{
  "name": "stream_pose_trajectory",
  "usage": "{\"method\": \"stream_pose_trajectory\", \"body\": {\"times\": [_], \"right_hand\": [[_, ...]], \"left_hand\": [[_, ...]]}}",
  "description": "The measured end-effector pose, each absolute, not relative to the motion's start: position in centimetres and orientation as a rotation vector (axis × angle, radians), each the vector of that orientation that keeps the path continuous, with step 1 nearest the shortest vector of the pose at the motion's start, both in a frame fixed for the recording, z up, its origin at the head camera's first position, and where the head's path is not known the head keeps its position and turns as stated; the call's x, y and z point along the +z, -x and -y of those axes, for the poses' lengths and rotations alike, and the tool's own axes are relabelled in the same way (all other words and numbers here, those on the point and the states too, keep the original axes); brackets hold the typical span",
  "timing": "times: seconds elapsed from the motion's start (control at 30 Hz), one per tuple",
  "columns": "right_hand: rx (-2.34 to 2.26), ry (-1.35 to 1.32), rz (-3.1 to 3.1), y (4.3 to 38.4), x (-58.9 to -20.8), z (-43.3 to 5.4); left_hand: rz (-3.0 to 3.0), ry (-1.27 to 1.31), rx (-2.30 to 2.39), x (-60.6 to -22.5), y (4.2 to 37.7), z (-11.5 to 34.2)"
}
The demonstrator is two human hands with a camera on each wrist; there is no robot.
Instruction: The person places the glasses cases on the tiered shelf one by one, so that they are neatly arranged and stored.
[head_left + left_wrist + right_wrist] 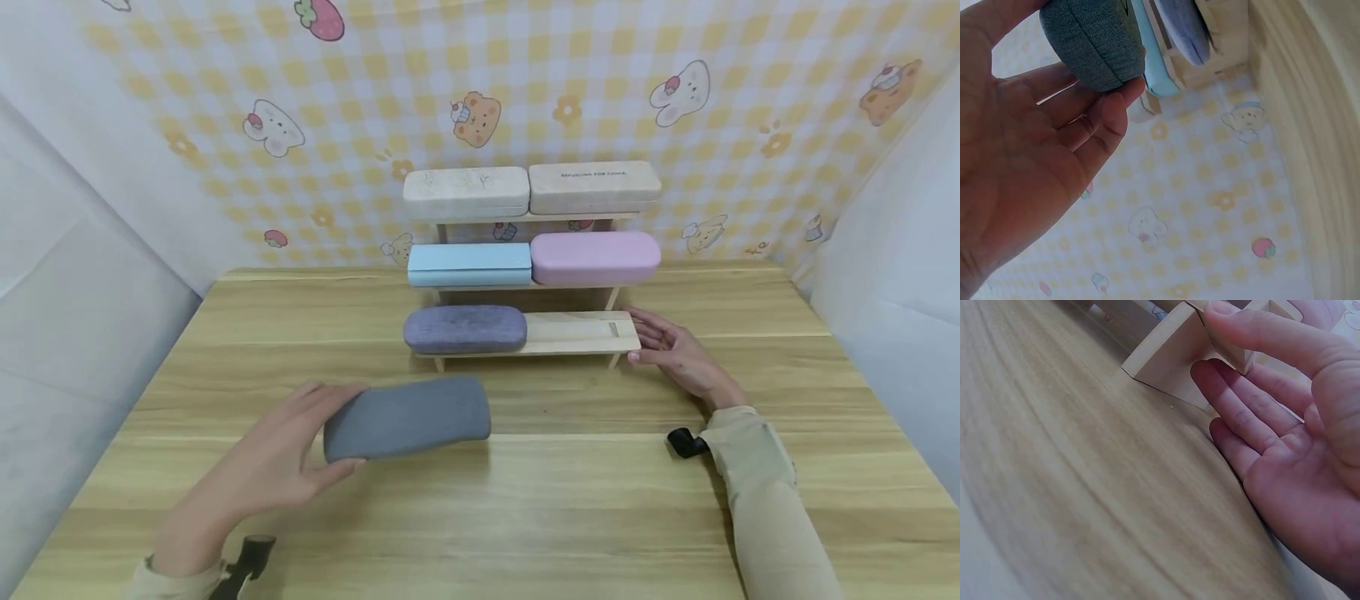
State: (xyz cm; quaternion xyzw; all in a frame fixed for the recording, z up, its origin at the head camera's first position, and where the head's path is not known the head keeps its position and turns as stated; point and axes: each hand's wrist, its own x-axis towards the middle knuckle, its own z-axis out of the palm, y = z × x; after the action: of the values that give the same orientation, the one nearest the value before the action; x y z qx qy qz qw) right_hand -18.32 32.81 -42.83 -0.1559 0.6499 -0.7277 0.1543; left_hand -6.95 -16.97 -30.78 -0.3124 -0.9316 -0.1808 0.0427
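Note:
My left hand (288, 446) grips a grey fabric-covered glasses case (408, 418) by its left end, thumb in front and fingers behind, above the table before the rack. In the left wrist view the case (1094, 44) shows a seam along its side. The right hand (682, 358) holds the right end of a three-tier wooden rack (573, 333), thumb at the front corner and fingers toward the back. A purple-grey glasses case (465, 329) lies on the left of the lowest tier, with bare wood beside it.
On the middle tier sit a light blue case (469, 265) and a pink case (595, 257). Two pale cases, one patterned (467, 192) and one lettered (595, 187), fill the top tier. A checked cloth (360, 108) hangs behind the wooden table (570, 517).

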Motion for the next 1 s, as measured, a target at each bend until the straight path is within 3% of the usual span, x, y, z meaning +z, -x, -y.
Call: {"method": "stream_pose_trajectory", "body": {"times": [0.5,1.0], "right_hand": [[-2.068,0.423,-1.884,18.3,-42.7,-33.0],[-2.098,0.465,-1.821,18.3,-42.8,-33.1]], "left_hand": [[2.808,1.077,-0.480,-27.9,10.8,13.2],[2.789,1.283,-0.440,-28.4,15.4,4.2]]}}
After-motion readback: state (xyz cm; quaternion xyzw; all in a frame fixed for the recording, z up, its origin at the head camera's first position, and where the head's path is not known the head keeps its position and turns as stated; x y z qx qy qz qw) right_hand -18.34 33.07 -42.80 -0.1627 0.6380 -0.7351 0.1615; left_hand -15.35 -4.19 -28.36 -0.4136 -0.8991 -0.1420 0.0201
